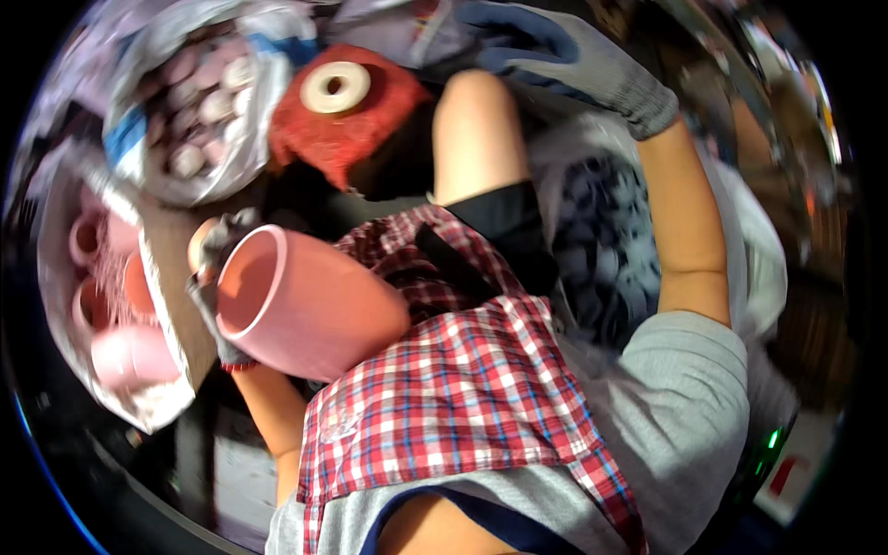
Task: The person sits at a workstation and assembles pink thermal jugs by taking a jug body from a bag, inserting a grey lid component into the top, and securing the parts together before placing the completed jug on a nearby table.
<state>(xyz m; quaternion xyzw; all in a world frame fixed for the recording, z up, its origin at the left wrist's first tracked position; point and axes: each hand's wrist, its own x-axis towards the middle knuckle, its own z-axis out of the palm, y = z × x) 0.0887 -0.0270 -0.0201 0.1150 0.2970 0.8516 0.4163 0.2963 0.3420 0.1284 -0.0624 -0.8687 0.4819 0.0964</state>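
My left hand (220, 277), in a worn grey glove, grips a smooth pink pot or cup (338, 310) from its left side. The pot lies tilted against my checked apron (462, 398), its open mouth facing left. Stretched out to the far right, my right hand (564, 55) wears a grey glove with a blue coating. Its fingers are bent but apart, and nothing shows between them. Ahead of me, a cream ring-shaped disc (335, 88) rests on a block covered with red cloth (388, 106).
At far left, an open bag (120, 199) holds pink pots (139, 356). Behind it, another bag (120, 139) contains round pink and white pieces (215, 106). Dark blue-grey curved pieces (606, 240) fill a pale bag (758, 250) under my right arm. My bare knee (476, 120) stands between.
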